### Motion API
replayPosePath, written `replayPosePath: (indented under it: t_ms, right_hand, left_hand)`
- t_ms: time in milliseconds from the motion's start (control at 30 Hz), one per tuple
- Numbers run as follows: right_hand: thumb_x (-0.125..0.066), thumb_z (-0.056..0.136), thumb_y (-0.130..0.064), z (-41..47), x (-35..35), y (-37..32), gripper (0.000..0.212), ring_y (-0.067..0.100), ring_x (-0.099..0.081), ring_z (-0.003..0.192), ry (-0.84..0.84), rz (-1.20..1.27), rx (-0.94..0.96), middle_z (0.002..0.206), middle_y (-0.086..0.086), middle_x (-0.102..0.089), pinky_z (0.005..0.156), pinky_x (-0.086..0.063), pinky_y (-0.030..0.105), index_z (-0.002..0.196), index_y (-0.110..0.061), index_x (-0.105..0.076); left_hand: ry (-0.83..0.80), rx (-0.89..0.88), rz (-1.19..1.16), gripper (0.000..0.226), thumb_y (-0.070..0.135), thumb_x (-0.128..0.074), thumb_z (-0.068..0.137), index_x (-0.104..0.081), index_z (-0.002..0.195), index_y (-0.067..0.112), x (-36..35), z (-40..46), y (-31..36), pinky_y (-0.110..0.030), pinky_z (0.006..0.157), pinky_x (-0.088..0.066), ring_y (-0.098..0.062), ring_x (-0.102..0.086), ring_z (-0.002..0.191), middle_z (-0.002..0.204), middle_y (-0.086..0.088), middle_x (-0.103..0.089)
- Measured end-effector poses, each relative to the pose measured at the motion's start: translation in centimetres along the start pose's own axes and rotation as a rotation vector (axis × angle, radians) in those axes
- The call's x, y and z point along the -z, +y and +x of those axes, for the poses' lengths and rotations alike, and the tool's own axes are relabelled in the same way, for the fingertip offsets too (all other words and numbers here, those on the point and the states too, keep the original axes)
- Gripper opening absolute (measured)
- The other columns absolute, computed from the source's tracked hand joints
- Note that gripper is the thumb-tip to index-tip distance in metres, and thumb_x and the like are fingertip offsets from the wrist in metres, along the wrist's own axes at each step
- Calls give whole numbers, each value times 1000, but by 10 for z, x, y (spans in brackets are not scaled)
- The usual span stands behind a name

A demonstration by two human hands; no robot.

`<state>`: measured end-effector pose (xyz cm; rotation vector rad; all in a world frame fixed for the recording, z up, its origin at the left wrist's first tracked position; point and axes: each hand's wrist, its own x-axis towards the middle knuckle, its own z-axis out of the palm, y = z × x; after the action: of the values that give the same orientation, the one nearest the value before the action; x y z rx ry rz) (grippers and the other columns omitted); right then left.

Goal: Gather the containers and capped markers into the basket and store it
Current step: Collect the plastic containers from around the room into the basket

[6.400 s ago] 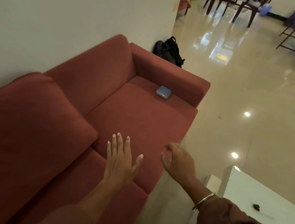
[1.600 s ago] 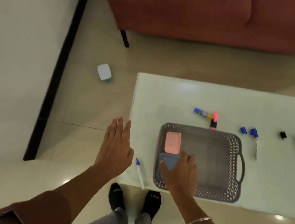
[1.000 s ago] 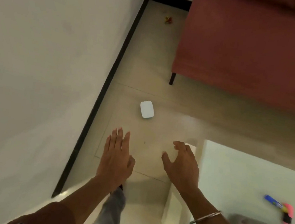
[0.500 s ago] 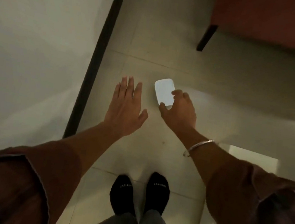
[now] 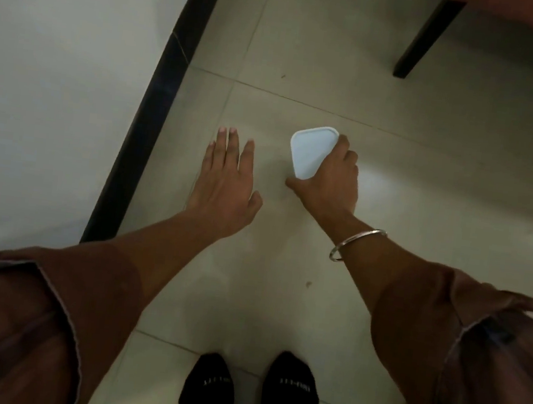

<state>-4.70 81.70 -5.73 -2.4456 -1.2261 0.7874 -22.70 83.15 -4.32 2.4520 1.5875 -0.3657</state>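
A small white container (image 5: 310, 151) with a flat lid lies on the tiled floor in front of me. My right hand (image 5: 331, 179) grips it, thumb along its near edge and fingers curled over its right side. My left hand (image 5: 227, 180) hovers flat beside it to the left, fingers straight and holding nothing. The basket, the table and the markers are out of view.
A white wall with a black skirting board (image 5: 157, 103) runs along the left. A dark sofa leg (image 5: 423, 40) and the red sofa's lower edge are at the top right. My feet in black socks (image 5: 249, 396) stand at the bottom.
I turned from the table and bent down to the floor. My right hand, just reaching the white container half a second ago, now has its fingers wrapped round it.
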Motion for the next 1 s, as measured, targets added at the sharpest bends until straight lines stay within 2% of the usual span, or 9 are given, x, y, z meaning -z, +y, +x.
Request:
replayPosePath:
  t_ms: [100,367,500,700,867,1000]
  right_hand:
    - [-96,61,-40,-45,60,-21,123,37,-54,128,4,34,3,141,13,-49,98,-53,50,157,-10,-25]
    - [-95,64,-54,-224,262,-68,123,33,-53,130,20,79,-16,143,10,-48,99,-52,46,156,-11,-26]
    - [-92,64,-61,-309,340,-64,120,30,-54,127,92,128,-30,139,9,-50,98,-52,41,154,-12,-29]
    - [-88,69,-59,-448,385,-2,117,35,-56,124,201,181,-117,136,13,-52,99,-53,44,155,-7,-28]
    - [-88,66,-49,-579,415,83,111,32,-56,122,168,223,-280,134,9,-51,91,-52,40,152,-9,-29]
    - [-89,66,-46,-639,461,170,109,32,-53,128,188,175,-405,137,11,-51,102,-51,43,151,-6,-33]
  left_hand:
    - [8,-5,-32,89,48,-52,99,-7,163,4,59,-38,20,-52,128,-3,-43,3,159,171,-27,-1]
    - [93,-51,-170,80,43,-47,102,-12,163,5,272,-189,97,-51,129,-5,-41,0,160,172,-25,-5]
    - [134,-104,-232,74,30,-48,101,-16,162,3,341,-276,140,-52,130,-8,-41,-3,160,171,-26,-9]
    - [123,-120,-259,80,12,-53,91,-16,160,-1,342,-407,199,-56,129,-9,-47,-6,158,168,-32,-12]
    - [29,-175,-316,79,9,-53,86,-22,157,-6,315,-537,258,-62,126,-18,-53,-14,154,163,-37,-22]
    - [-20,-263,-341,79,12,-53,86,-22,158,-4,304,-595,323,-59,127,-18,-50,-14,155,164,-36,-21]
